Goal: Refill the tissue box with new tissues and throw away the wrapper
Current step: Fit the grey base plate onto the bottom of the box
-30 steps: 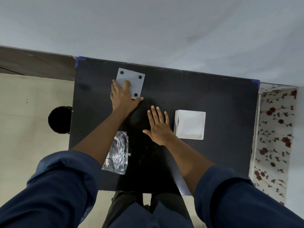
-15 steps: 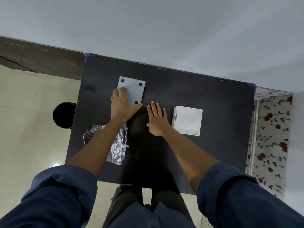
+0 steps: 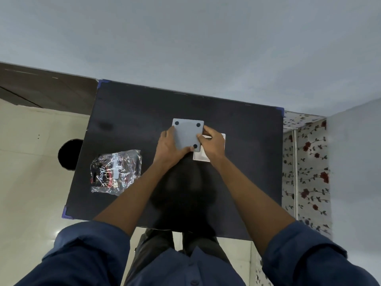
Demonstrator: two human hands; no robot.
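Observation:
A grey square panel (image 3: 187, 134) with black round feet, the tissue box's bottom cover, is held above the black table (image 3: 127, 120). My left hand (image 3: 168, 145) grips its left and lower edge. My right hand (image 3: 212, 143) pinches its right edge. Just to the right and partly under my right hand sits the white tissue box (image 3: 201, 156), mostly hidden. The crumpled clear plastic wrapper (image 3: 115, 171) with dark print lies on the table's left side, apart from both hands.
A round black bin (image 3: 69, 154) stands on the pale tiled floor left of the table. A wall with a floral pattern (image 3: 307, 162) borders the table's right side. A grey wall runs behind the table's far edge.
Both hands have taken hold of the grey panel and brought it rightward next to the white box. The view has shifted, so the wrapper now shows fully.

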